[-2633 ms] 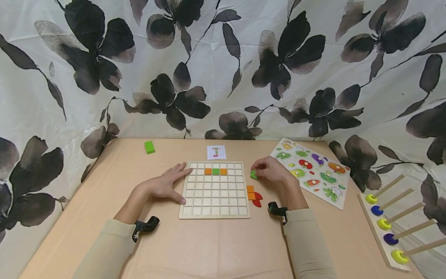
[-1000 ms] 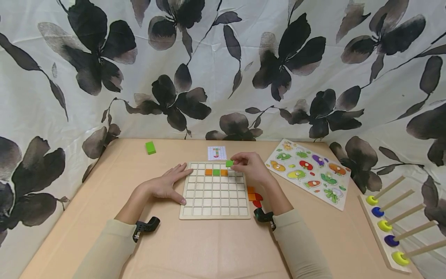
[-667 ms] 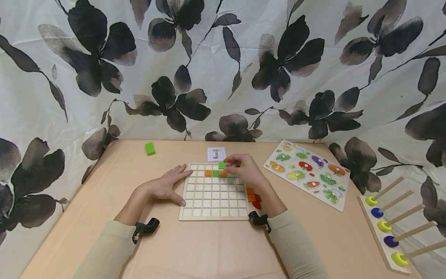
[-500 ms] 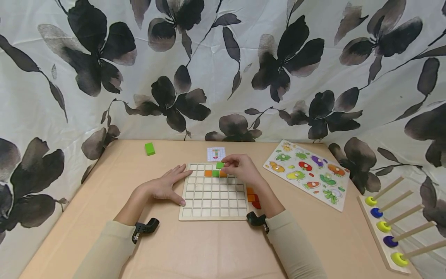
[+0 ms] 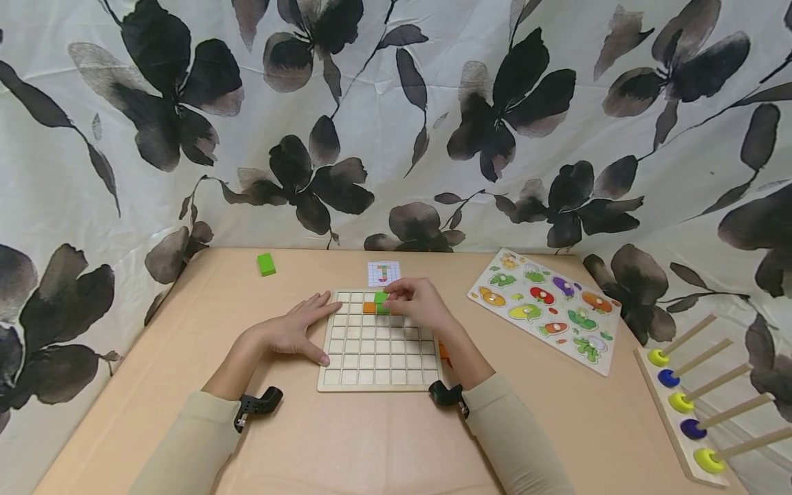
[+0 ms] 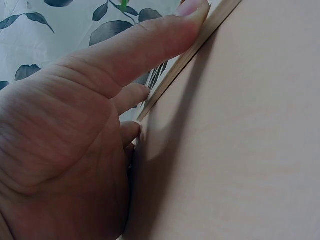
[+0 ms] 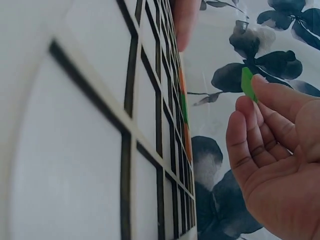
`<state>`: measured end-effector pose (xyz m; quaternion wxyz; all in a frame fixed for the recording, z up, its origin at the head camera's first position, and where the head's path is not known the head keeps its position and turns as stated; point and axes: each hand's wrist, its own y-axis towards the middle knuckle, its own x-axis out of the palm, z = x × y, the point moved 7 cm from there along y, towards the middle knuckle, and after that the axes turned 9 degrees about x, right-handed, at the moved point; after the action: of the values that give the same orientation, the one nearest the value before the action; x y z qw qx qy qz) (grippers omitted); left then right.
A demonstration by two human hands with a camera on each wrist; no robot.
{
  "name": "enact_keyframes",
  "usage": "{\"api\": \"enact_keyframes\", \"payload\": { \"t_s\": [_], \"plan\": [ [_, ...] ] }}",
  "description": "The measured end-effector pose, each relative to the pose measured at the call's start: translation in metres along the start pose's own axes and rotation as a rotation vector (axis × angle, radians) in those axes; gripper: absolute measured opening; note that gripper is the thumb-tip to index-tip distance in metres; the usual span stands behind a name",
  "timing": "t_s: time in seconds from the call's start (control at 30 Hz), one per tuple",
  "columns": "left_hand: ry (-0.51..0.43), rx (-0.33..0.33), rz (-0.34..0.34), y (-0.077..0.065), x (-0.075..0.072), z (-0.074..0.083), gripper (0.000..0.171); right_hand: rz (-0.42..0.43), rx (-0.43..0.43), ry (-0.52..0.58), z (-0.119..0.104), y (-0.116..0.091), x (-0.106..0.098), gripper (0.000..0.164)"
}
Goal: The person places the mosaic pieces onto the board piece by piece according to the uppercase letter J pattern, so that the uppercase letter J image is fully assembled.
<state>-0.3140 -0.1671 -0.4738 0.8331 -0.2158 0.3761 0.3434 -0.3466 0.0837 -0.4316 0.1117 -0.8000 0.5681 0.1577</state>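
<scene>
A pale wooden grid board (image 5: 383, 357) lies on the table. My left hand (image 5: 284, 331) rests at its left edge, fingers spread, the thumb (image 6: 160, 42) touching the rim in the left wrist view. Between thumb and fingers, my right hand (image 5: 421, 302) pinches a green square tile (image 5: 380, 297) over the board's far rows. In the right wrist view that tile (image 7: 247, 84) is held up off the board. Set in the grid are an orange tile (image 5: 369, 308), a green tile (image 5: 382, 309) and a second orange tile (image 7: 187, 142), which the right hand mostly hides in the head view.
Behind the board lies a small pattern card (image 5: 383, 273). Loose orange pieces (image 5: 443, 352) sit at the board's right, partly hidden by the right arm. Green tiles (image 5: 266, 264) lie far left. A vegetable puzzle board (image 5: 547, 295) and a peg rack with rings (image 5: 680, 402) stand right.
My right hand picked up the green tile right of the board, carried it left over the far edge, and now holds it behind the placed green tile. The left hand stays put.
</scene>
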Motion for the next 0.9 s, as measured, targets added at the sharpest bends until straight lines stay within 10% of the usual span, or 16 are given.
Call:
{"api": "enact_keyframes", "payload": {
  "t_s": [0.9],
  "plan": [
    [-0.009,-0.008,-0.003,0.001,0.000,0.000,0.122,-0.046,0.050,-0.181,0.024,0.001,0.012,0.023]
  ]
}}
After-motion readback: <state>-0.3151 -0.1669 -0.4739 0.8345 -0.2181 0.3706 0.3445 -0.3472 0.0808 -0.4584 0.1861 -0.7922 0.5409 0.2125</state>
